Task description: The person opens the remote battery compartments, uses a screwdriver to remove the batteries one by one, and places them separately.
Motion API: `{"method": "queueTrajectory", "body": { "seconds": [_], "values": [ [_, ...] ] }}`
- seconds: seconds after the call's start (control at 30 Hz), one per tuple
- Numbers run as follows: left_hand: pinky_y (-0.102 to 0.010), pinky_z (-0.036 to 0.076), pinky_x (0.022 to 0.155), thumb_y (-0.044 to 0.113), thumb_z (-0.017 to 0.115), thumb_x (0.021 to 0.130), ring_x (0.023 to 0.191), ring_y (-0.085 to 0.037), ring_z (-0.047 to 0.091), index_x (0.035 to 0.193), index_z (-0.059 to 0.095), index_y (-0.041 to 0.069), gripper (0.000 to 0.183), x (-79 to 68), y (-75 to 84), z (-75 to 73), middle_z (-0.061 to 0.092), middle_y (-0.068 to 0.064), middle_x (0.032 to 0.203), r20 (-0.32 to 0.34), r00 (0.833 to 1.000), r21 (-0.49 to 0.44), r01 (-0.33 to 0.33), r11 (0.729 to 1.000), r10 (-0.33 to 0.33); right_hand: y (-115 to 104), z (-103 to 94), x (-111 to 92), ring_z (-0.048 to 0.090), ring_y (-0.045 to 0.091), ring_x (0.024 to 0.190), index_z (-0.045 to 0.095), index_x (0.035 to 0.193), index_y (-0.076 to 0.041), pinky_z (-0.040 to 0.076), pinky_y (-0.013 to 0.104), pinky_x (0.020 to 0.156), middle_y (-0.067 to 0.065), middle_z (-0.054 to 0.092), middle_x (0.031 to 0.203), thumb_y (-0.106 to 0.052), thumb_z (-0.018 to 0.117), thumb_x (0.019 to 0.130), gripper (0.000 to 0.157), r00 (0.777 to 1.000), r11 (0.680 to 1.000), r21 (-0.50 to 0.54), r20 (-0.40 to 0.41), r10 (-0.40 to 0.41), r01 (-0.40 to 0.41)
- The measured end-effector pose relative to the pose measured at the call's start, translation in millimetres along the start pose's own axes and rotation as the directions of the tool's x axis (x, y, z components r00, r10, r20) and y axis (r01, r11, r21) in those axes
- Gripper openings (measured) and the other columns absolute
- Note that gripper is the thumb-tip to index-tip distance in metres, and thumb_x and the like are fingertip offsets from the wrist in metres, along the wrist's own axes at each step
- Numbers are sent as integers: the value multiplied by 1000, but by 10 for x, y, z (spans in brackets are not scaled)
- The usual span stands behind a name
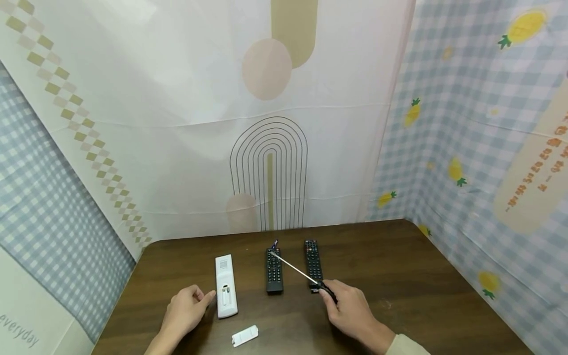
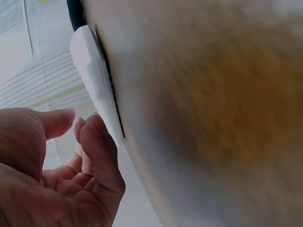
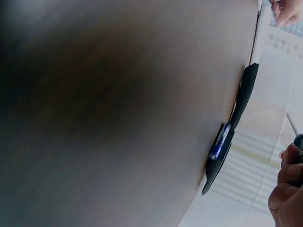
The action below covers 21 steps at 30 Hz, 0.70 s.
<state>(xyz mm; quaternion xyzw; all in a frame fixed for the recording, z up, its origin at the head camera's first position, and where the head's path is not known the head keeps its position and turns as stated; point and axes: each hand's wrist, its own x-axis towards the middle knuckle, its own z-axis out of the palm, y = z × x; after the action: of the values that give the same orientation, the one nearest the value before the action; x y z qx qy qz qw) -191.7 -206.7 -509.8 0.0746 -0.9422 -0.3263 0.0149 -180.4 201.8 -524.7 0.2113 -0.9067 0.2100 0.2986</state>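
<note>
In the head view, a white remote control [image 1: 227,281] lies back side up with its battery compartment uncovered. My left hand [image 1: 186,309] is beside its left edge, fingers loosely bent and holding nothing; whether a fingertip touches the remote I cannot tell. The left wrist view shows the same hand [image 2: 71,175] close to the white remote's side [image 2: 94,75]. My right hand [image 1: 350,308] grips a screwdriver [image 1: 295,268] by its black handle, its long shaft reaching up-left over the middle black remote [image 1: 274,276]. The right wrist view shows the hand [image 3: 289,194] around the handle.
Another black remote [image 1: 312,259] lies to the right, partly behind the screwdriver. A small white battery cover [image 1: 245,336] is near the front. Beyond the middle remote's top end is a small dark-blue item [image 1: 274,243]. Cloth hangs behind the brown table [image 1: 399,276].
</note>
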Motion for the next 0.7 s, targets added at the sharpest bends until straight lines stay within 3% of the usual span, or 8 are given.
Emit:
{"method": "queueTrajectory", "body": {
  "seconds": [0.2,0.33,0.5,0.7],
  "values": [
    [-33,40,58,41,73,100,62,-16,53,80,64,14,35,-51,-44,-48,59,3,65,-3,1000,2,1,1000,-1,169,-68,-6,65,1,71,76,104,-15,54,27,58,-8,75,90,-16,83,91,15,1000,997,-70,1,18,-18],
    [-33,41,59,40,72,101,63,-16,53,80,64,14,34,-67,-60,-59,59,2,66,-6,1000,0,-2,1000,2,291,-143,-2,55,2,62,70,100,-17,46,28,53,-11,63,80,-17,79,96,9,991,990,-93,69,117,-110],
    [-33,41,60,39,72,101,63,-16,53,81,65,14,33,-71,-83,-63,59,2,66,-1,1000,0,-1,1000,1,484,-234,13,42,6,55,61,96,-15,35,26,49,-8,47,71,-21,67,106,13,936,955,-126,198,291,-270],
    [-34,41,60,40,72,101,64,-17,53,81,65,13,33,-55,-109,-63,58,2,67,-4,1000,9,-4,1000,4,734,-300,20,45,15,55,59,103,-6,34,30,47,0,51,72,-23,57,111,19,849,904,-174,311,428,-392]
  ]
}}
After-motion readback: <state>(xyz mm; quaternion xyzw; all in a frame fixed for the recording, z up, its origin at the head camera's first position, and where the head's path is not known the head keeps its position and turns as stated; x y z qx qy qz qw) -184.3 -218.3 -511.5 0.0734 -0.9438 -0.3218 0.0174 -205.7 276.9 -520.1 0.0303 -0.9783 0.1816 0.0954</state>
